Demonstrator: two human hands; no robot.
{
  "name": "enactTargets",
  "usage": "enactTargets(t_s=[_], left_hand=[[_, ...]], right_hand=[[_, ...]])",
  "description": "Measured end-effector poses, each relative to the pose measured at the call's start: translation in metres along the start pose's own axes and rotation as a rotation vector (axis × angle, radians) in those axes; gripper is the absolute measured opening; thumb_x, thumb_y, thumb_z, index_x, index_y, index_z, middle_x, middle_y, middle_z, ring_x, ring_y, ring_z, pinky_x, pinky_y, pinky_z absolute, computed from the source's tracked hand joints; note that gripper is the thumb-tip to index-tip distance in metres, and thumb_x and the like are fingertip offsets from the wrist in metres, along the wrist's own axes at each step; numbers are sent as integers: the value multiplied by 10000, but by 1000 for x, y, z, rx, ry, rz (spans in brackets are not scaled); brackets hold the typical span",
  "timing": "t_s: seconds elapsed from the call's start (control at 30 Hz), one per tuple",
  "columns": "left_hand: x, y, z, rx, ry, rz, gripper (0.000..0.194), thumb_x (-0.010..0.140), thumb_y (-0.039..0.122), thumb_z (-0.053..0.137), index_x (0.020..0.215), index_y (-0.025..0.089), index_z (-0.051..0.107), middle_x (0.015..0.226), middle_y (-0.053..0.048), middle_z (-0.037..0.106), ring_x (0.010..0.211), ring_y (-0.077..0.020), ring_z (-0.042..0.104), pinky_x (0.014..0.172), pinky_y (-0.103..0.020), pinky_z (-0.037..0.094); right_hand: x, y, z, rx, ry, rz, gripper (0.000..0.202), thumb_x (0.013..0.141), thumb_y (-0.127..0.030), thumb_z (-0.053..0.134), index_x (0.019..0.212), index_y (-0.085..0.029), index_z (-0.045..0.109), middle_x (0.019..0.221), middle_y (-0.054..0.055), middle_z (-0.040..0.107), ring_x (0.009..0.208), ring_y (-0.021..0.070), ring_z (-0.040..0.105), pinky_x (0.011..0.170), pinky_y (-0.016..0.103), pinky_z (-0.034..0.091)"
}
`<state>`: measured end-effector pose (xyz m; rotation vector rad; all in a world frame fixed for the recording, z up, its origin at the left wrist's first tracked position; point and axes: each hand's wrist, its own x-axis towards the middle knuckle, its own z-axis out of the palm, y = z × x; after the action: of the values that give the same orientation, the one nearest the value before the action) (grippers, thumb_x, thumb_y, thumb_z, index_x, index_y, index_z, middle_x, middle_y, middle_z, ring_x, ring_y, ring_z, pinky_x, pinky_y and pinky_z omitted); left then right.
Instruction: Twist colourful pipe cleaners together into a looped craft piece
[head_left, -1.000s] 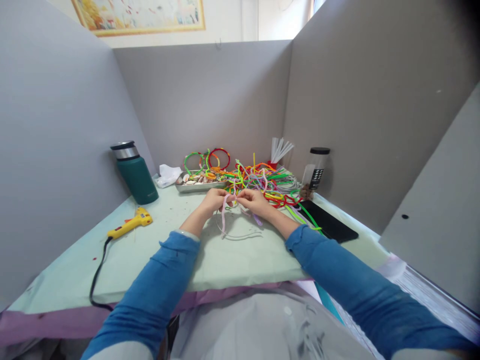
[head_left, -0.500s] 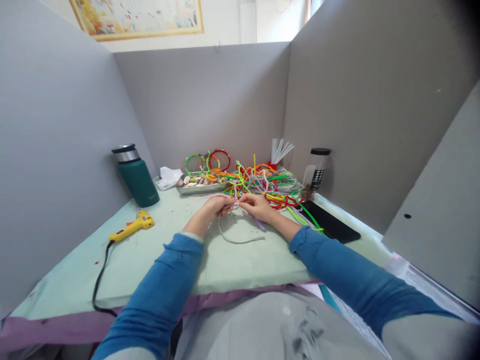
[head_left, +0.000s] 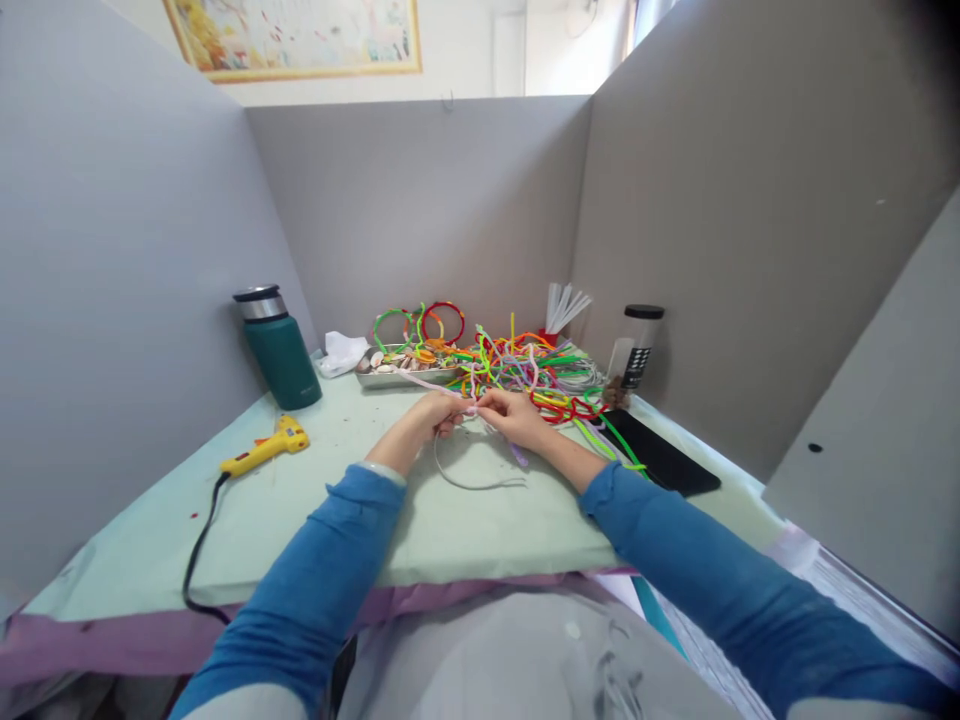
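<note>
Both hands meet mid-table: left hand (head_left: pixel 436 412) and right hand (head_left: pixel 516 416) pinch a pale pink fuzzy strand (head_left: pixel 424 382), its tail pointing far left. Thin grey wire (head_left: pixel 476 487) curves from under the left hand, near side. Far: metal tray (head_left: pixel 397 381) of shells, tangled coloured strands (head_left: pixel 540 372) to its right. Left: yellow glue gun (head_left: pixel 262 450), green bottle (head_left: pixel 282 362) beyond. Right: black slab (head_left: pixel 667 455), clear jar (head_left: pixel 640 335) behind it.

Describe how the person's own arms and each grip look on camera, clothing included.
The left wrinkled blue fabric sleeve and right wrinkled blue fabric sleeve cover the forearms, with pale grey cloth behind. A thin whitish edge shows at the left cuff. The left grip and right grip are ungloved hands.
</note>
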<state>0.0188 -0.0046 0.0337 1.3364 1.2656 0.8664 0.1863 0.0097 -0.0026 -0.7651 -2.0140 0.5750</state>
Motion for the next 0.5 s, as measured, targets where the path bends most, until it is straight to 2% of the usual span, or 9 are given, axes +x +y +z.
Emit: enactTargets(t_s=[0.13,0.23,0.4,0.5], left_hand=[[6,-7,4,281,235,98,298,733,405,569,637,123,562,511,2,538,316,-55,382,362,-205,299],[11,-10,3,440,337,224,269,748,400,547,731,140,611,625,-21,620,422,-79,507,451,-199,370],[12,-9,2,672,399,522,202,719,295,600,881,196,668,795,-31,679,673,-127,596,625,-214,413],[10,-8,3,789,389,598,218,726,243,594,920,206,687,906,-47,682,788,-156,590,719,-240,416]], right_hand=[[6,11,5,12,34,82,249,760,-387,517,727,-148,582,555,-22,516,502,86,427,498,209,323],[10,18,5,38,96,131,261,734,-400,533,715,-144,579,575,-19,522,514,85,417,493,209,316],[14,25,3,106,157,208,282,702,-422,554,723,-143,589,558,-24,504,508,85,404,463,204,289],[15,26,4,141,145,213,291,694,-433,561,718,-144,581,544,-31,485,497,81,395,456,203,284]])
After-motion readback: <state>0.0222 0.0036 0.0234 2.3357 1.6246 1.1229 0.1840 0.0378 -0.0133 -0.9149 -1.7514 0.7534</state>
